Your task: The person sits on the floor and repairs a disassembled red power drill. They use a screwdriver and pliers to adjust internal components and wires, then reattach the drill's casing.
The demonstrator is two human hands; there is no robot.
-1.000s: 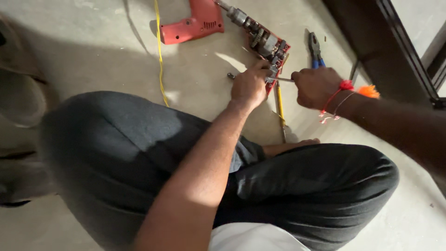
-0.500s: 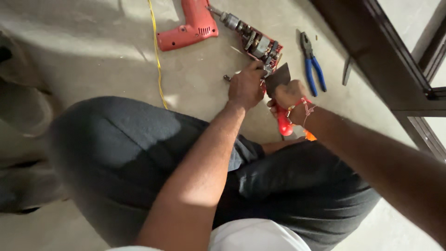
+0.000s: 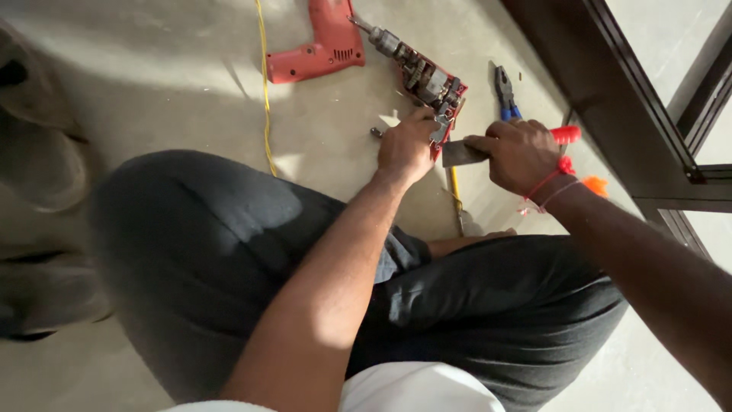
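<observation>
Upper middle of the frame, and both hands are on the job. The left hand (image 3: pixel 406 145) sits with its fingers curled and bunched together, fingertips pressed against the near end of the opened drill mechanism (image 3: pixel 424 76), the exposed metal gearing and motor lying on the concrete floor (image 3: pixel 152 61). Whether those fingertips pinch a small part there, I cannot tell; they are hidden behind the knuckles.

Just to the right, the right hand (image 3: pixel 520 155) is wrapped in a closed fist around a red-handled tool (image 3: pixel 566 135), fingers pressed tight together, with the tool's flat grey metal blade (image 3: pixel 460 153) sticking out to the left and meeting the mechanism right beside the left hand. A red thread band (image 3: pixel 550 178) circles the right wrist.

The red drill housing (image 3: pixel 324 44) lies at the top centre, its shell apart from the gearing but just beside it. A yellow cord (image 3: pixel 264 91) runs down the floor from the top edge, left of the housing. Blue-handled pliers (image 3: pixel 505 93) rest on the floor in the upper right, near the dark door frame (image 3: pixel 610 91). A small screw (image 3: pixel 376 133) lies just left of the left hand. A yellow-handled screwdriver (image 3: pixel 455 194) lies below the hands, pointing toward the dark trousers (image 3: pixel 229 252) of the crouching person.
</observation>
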